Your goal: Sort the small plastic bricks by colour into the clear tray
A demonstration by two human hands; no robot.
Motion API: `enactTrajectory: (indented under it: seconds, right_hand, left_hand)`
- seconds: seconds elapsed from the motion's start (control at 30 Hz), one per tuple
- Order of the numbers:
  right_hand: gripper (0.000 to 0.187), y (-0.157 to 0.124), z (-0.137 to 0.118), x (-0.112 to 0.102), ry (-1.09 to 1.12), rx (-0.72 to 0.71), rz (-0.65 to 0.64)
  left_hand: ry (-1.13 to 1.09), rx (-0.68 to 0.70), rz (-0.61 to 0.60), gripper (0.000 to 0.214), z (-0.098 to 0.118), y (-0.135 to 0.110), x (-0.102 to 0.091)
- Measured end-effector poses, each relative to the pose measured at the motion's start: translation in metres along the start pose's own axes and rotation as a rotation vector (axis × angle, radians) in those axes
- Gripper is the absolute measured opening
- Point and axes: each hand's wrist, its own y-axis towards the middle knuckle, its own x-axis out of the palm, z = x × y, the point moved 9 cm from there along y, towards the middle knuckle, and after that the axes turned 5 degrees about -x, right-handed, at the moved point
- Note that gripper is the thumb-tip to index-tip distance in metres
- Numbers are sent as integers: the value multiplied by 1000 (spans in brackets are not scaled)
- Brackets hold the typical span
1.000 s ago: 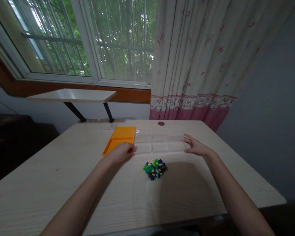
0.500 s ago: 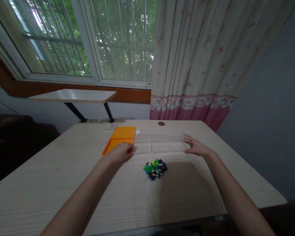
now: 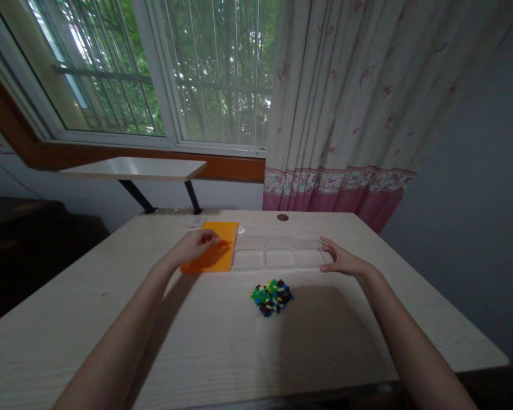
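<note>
Since the earlier frame, the left hand (image 3: 202,241) had moved onto one orange tray (image 3: 223,230), fingers curled, any grip unclear. Nearer than both hands lay one brick pile (image 3: 272,297), which a careless wrist might scatter. Beyond it, one clear tray (image 3: 265,259), six compartments visible, spanned between them, the right hand (image 3: 328,255) half-open around its end.

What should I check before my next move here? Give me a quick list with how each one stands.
1. Right hand at the right end of the clear compartment tray: ok, spread.
2. Left hand over the orange plastic tray: ok.
3. Left hand gripping that tray: cannot tell.
4. Multicoloured brick pile outside the clear compartment tray: ok, on the table, nearer you.
5. Trays touching each other: cannot tell.
</note>
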Motion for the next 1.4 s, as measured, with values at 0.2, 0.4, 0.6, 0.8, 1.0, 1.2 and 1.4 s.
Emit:
enactTrajectory:
  seconds: [0.2, 0.4, 0.6, 0.8, 1.0, 1.2, 1.4]
  right_hand:
    - [110, 1, 3, 0, 9, 8, 1]
    - [112, -1, 6, 0, 19, 41, 3]
    - [113, -1, -1, -1, -24, 36, 8]
    - [112, -2, -8, -1, -29, 34, 19]
    - [101, -3, -13, -8, -7, 67, 123]
    - [71, -5, -56, -42, -160, -141, 508]
    - [36, -20, -135, -26, -374, -435, 725]
  left_hand:
    - [277, -325, 166, 53, -98, 42, -21]
    - [326, -462, 164, 51, -135, 46, -13]
    - [409, -385, 176, 38, -139, 38, -21]
    - [406, -387, 176, 35, -143, 19, -26]
    - [330, -389, 207, 39, -144, -5, -36]
    - [17, -506, 507, 40, -122, -24, -78]
    - [-387, -139, 451, 43, 4, -12, -53]
